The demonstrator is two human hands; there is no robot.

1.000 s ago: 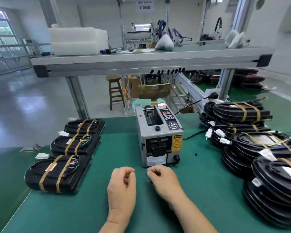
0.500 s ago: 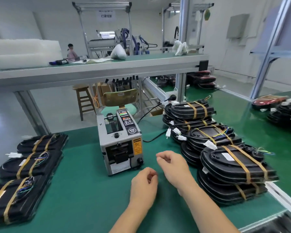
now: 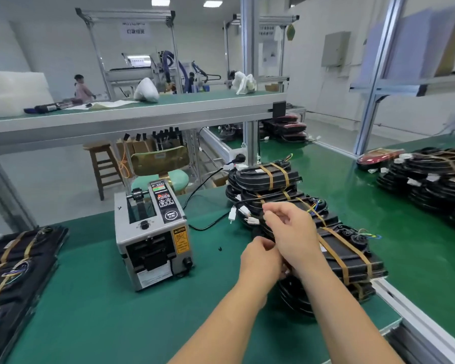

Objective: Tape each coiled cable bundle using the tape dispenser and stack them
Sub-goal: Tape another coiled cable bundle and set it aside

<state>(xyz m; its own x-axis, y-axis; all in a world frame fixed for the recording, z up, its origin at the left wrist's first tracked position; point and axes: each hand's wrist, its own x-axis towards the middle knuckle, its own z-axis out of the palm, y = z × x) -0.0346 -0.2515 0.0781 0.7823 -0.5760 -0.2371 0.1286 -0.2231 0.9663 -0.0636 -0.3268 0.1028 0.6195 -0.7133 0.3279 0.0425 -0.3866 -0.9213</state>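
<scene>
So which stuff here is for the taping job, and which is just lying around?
For the job: tape dispenser, pile of cable bundles on the right, taped bundles lined up on the left.
Just lying about: wooden stool, green chair, white bag up top, red part far right.
</scene>
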